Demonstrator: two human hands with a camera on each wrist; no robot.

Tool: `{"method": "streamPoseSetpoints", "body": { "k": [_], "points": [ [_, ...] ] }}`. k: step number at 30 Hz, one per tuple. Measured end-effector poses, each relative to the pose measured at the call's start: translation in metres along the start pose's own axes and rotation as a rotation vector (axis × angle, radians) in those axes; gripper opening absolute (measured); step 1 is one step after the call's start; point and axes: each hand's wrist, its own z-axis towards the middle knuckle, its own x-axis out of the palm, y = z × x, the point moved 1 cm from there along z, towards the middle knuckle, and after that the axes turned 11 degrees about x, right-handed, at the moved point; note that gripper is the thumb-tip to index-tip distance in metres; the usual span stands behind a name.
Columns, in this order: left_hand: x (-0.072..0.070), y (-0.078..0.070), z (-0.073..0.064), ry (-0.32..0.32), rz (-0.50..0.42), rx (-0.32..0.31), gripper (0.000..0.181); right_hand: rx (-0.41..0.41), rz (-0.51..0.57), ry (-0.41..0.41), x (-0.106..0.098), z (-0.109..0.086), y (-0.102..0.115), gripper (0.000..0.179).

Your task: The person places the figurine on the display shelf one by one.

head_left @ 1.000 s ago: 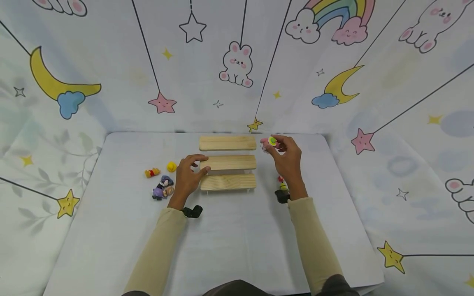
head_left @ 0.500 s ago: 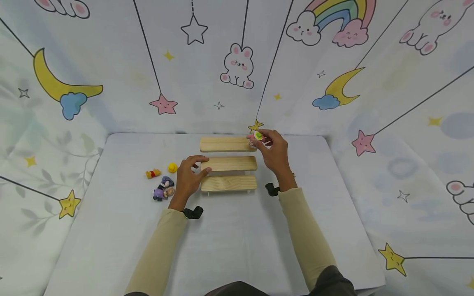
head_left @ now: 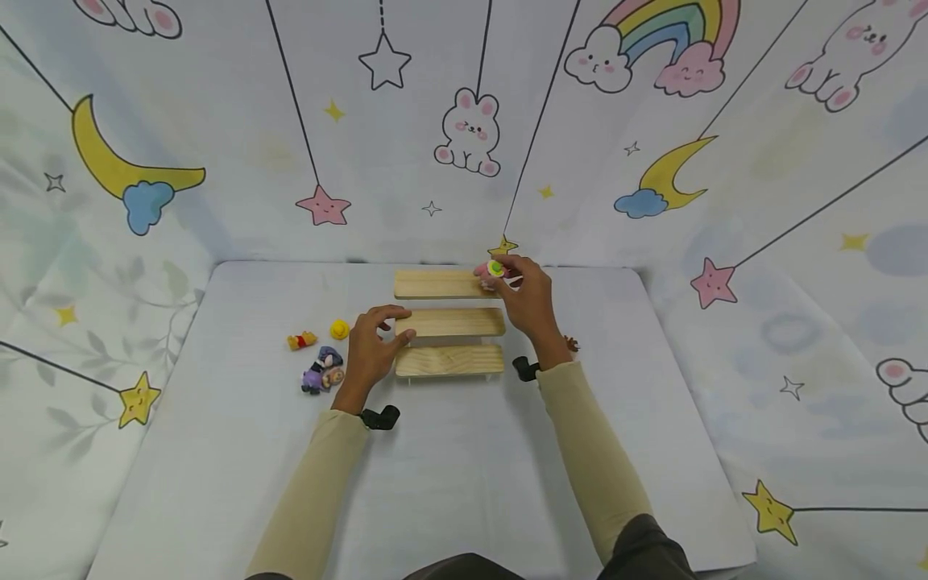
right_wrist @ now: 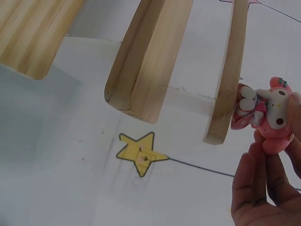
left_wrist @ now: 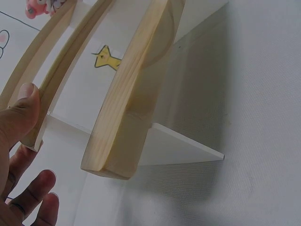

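A small three-step wooden display stand has a top board [head_left: 435, 284], a middle board [head_left: 457, 322] and a bottom board [head_left: 449, 361], on clear supports. My left hand [head_left: 370, 346] grips the left end of the middle board, thumb on the near side and index finger behind, as the left wrist view shows. With thumb and fingertips my right hand [head_left: 532, 304] pinches a pink-and-white rabbit-eared figurine [right_wrist: 275, 115] at the right end of the top board. In the right wrist view its base meets that board; whether its weight rests there I cannot tell.
Left of the stand lie an orange-yellow figurine with a red top [head_left: 301, 340], a round yellow piece [head_left: 338, 329] and a cluster of purple and dark-blue figurines [head_left: 322, 370]. A small brown thing [head_left: 571, 344] shows behind the right wrist. A printed cloth wall rises behind the table.
My right hand has moved left, bringing the pink figurine from beside the stand to the right end of the top board. My left hand keeps its grip on the middle board.
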Motion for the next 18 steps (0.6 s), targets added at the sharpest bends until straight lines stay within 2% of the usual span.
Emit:
{"method": "streamPoseSetpoints", "body": {
  "k": [8,18],
  "points": [
    [0.001,0.001,0.000,0.000,-0.005,-0.003,0.036,-0.015,0.012,0.030,0.009,0.003,0.011,0.044],
    [0.000,0.000,0.002,0.000,0.003,-0.012,0.035,-0.024,0.034,0.076,0.029,0.007,0.027,0.042]
  ]
}}
